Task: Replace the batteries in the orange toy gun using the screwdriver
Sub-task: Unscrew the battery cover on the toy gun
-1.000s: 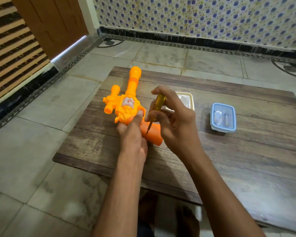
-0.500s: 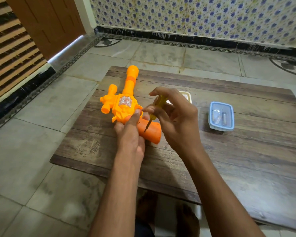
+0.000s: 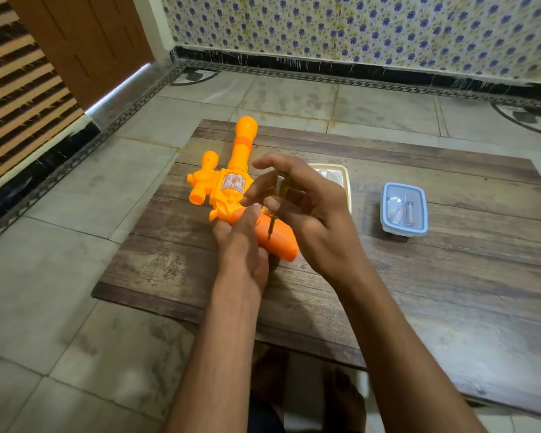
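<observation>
The orange toy gun [image 3: 231,185] lies on the low wooden table [image 3: 419,276], barrel pointing away from me, handle toward me. My left hand [image 3: 242,242] grips the gun where the body meets the handle, thumb on top. My right hand [image 3: 306,210] pinches a small yellow-handled screwdriver [image 3: 278,198] between its fingers. The screwdriver stands nearly upright, its tip on the side of the orange handle. My index finger is stretched out above the tool.
A cream tray [image 3: 341,179] sits behind my right hand, mostly hidden. To the right stands a clear box with a blue-rimmed lid [image 3: 404,208] holding small batteries. Tiled floor surrounds the table; my feet show under its near edge.
My right hand's fingers have shifted around the screwdriver, the index finger now extended. The tip stays on the gun handle. My left hand keeps its hold.
</observation>
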